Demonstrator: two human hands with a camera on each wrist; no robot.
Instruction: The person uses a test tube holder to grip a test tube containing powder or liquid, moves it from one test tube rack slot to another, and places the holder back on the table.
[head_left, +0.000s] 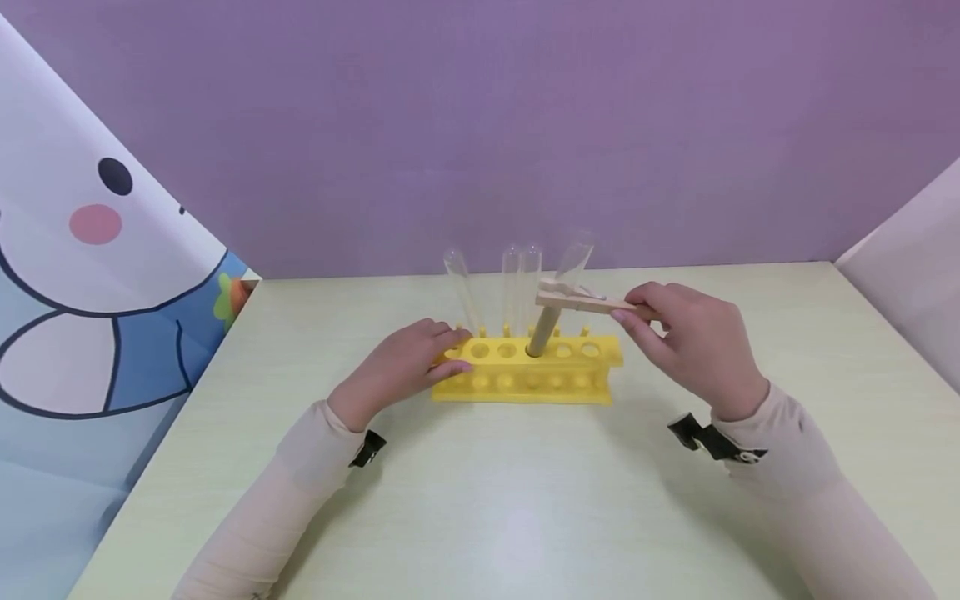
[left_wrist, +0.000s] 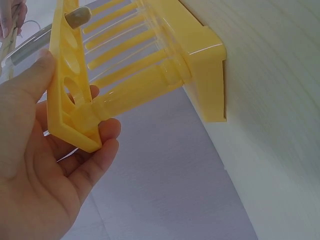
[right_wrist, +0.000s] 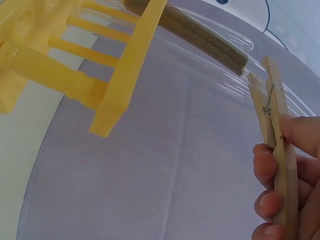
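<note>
Left hand: grips yellow plastic rack, left edge
Right hand: pinches tan wooden clip
Clip: go gently; bite unclear

Rack on table, near its rear edge; backdrop behind, side sheet to the left. Tilted tube in the rack's fourth hole from left, lower end through the top plate, upper end leaning right. Clamp above the rack's right half, jaws about this tube. Behind the hole row: single tube at left, tube pair side by side near middle. Left hand at rack's left end; right hand right of rack, on clamp's outer end.
</note>
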